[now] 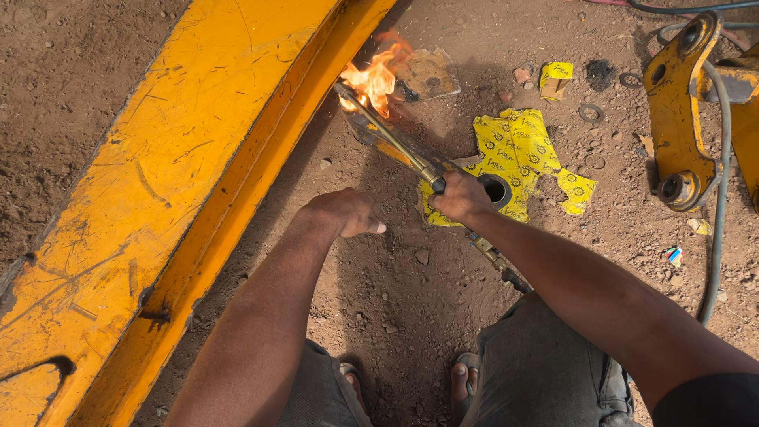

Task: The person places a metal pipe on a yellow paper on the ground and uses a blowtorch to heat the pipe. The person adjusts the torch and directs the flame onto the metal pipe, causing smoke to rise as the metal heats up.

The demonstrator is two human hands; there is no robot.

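Left hand (345, 212): loosely curled, thumb out, holding nothing, hovering over bare dirt ground (395, 285) just right of the long yellow steel beam (158, 198). Right hand (461, 196): closed around the shaft of a cutting torch (395, 142). Torch: angled up and left from the hand, orange flame (373, 79) at its tip beside the beam's edge. Torn yellow cardboard (530, 150): flat on the ground under and right of the right hand. Yellow machine link (680, 111): far right, with a grey hose (718, 198) alongside.
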